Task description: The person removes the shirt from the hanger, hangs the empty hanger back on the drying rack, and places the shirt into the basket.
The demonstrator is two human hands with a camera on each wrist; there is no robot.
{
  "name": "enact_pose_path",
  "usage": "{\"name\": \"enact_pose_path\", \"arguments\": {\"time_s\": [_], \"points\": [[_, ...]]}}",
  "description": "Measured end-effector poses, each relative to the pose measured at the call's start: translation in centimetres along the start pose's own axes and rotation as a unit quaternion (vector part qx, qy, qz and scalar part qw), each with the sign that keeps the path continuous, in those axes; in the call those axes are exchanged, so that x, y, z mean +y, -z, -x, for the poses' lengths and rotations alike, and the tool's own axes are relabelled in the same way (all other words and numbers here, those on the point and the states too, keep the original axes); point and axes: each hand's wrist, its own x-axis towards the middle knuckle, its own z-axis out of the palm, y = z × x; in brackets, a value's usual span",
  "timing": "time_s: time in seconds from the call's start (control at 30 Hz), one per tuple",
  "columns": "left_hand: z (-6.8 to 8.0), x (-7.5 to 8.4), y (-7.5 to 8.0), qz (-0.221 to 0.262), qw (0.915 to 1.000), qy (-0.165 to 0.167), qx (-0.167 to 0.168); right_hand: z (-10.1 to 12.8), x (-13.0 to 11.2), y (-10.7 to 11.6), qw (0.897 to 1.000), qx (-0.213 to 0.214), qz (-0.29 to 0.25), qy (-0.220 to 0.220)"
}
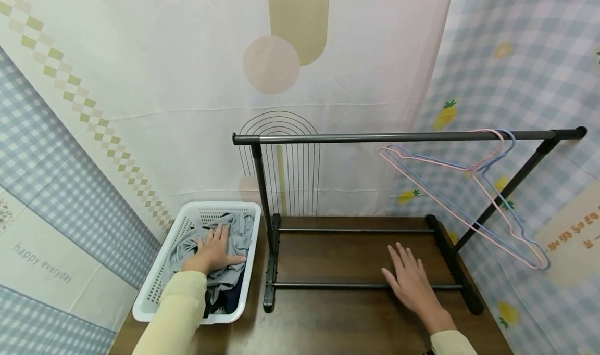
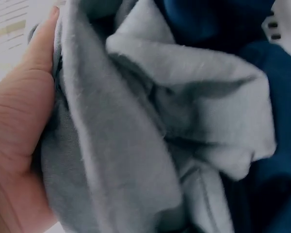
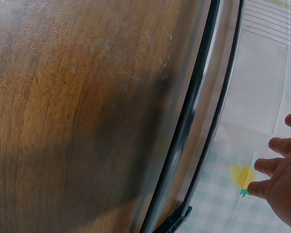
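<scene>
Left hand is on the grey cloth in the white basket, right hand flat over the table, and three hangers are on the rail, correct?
Not quite: the head view shows two hangers, one pink hanger and one blue hanger, on the rail. The rest holds: left hand on the grey cloth in the white basket, right hand flat.

the left hand (image 2: 17, 145) fills the 9 o'clock side of the left wrist view, palm turned toward a crumpled grey garment (image 2: 150, 145) and pressed against its folds, with one finger running up along the cloth toward 11 o'clock. the grey fabric bunches in thick ridges across the middle. dark blue cloth (image 2: 276, 87) lies behind it from 12 to 4 o'clock. a bit of white perforated basket wall (image 2: 283, 22) shows at 1 o'clock.
</scene>
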Motion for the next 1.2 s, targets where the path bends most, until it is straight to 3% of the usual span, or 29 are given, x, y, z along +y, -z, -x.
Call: {"name": "enact_pose_path", "arguments": {"time_s": [0.3, 0.5, 0.77, 0.9, 1.07, 1.2], "points": [[-1.3, -0.3, -1.7, 0.037, 0.9988, 0.033, -0.007, 0.3, -0.3, 0.4, 1.0, -0.004, -0.001, -0.003], [-1.6, -0.2, -2.4, 0.067, 0.9958, 0.061, 0.012, 0.4, -0.8, 0.2, 1.0, 0.007, -0.005, 0.003], [-2.0, 0.2, -3.2, 0.065, 0.9925, 0.099, 0.03, 0.4, -1.0, 0.1, 1.0, 0.008, -0.006, 0.007], [-1.7, 0.3, -2.8, 0.062, 0.9929, 0.097, 0.03, 0.4, -1.1, 0.0, 1.0, 0.005, -0.007, 0.008], [-1.3, 0.9, -1.1, 0.079, 0.9932, 0.08, 0.03, 0.2, -1.1, 0.3, 1.0, -0.006, -0.013, 0.006], [-1.6, 1.7, 0.0, 0.096, 0.992, 0.059, 0.056, 0.0, -1.2, 0.3, 1.0, -0.008, -0.02, 0.006]]}}
